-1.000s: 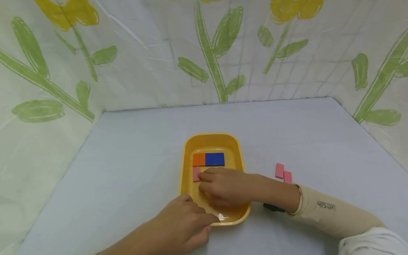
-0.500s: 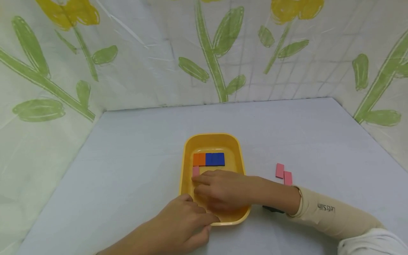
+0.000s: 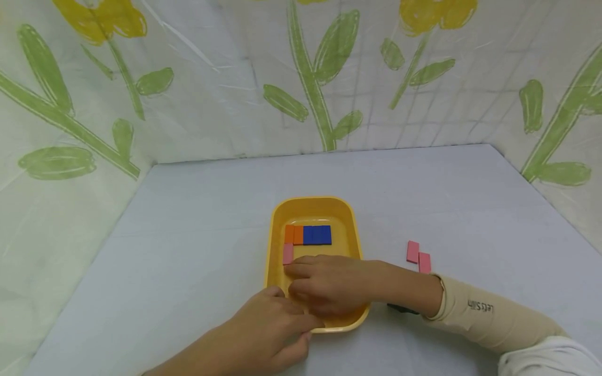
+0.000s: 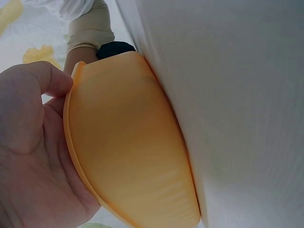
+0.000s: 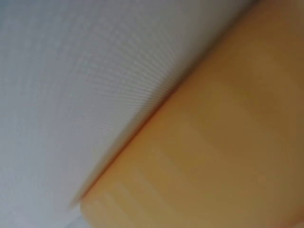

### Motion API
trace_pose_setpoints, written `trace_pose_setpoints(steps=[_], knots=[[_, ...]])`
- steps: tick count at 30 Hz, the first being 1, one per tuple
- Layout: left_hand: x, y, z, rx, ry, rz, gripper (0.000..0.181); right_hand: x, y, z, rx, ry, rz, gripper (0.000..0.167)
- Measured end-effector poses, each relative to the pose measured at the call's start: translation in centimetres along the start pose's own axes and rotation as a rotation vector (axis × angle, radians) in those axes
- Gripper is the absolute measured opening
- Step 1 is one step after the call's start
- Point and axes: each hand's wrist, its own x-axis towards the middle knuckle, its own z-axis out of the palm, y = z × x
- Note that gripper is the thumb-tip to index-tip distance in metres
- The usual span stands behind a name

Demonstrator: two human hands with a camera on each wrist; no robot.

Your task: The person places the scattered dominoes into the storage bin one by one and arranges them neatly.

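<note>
At lower centre, the tray (image 3: 314, 210) is clamped by the left hand (image 3: 273, 329); the right hand's grip (image 3: 331, 282), half hidden, cannot be told.

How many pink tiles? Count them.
3: one pink tile in the tray, at the right hand; two tiles on the table, right of the tray. The hand may hide more.

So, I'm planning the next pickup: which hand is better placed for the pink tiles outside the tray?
Probably the right hand: two loose pink tiles lie beside its forearm, while the left hand grips the yellow tray.
</note>
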Motion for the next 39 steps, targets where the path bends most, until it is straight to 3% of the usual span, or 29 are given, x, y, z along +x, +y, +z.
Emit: trace_pose_setpoints(steps=[9, 12, 16, 20, 31, 35, 39], knots=[[0.0, 0.0, 0.0, 0.004, 0.000, 0.000, 0.015, -0.3, 0.0, 0.0, -0.042, 0.027, -0.021, 0.018], [-0.1, 0.0, 0.2, 0.044, 0.031, 0.023, 0.014, -1.0, 0.1, -0.2, -0.089, 0.046, -0.010, 0.023], [-0.2, -0.1, 0.4, 0.104, 0.079, 0.053, 0.018, -2.9, 0.3, -0.8, -0.065, 0.094, 0.084, 0.031], [-0.3, -0.2, 0.5, 0.110, 0.080, 0.050, 0.019, -5.2, 0.9, -1.5, 0.006, 0.161, 0.183, 0.037], [-0.4, -0.1, 0.7, 0.165, 0.155, 0.087, 0.017, -10.2, 2.5, -2.8, -0.006, 0.355, 0.253, 0.039], [-0.4, 0.0, 0.6, 0.173, 0.182, 0.102, 0.018, -11.9, 3.0, -2.9, -0.072, 0.376, 0.372, 0.038], [-0.4, 0.0, 0.6, 0.181, 0.201, 0.116, 0.018, -13.6, 3.0, -3.1, -0.008, 0.256, 0.593, 0.034]])
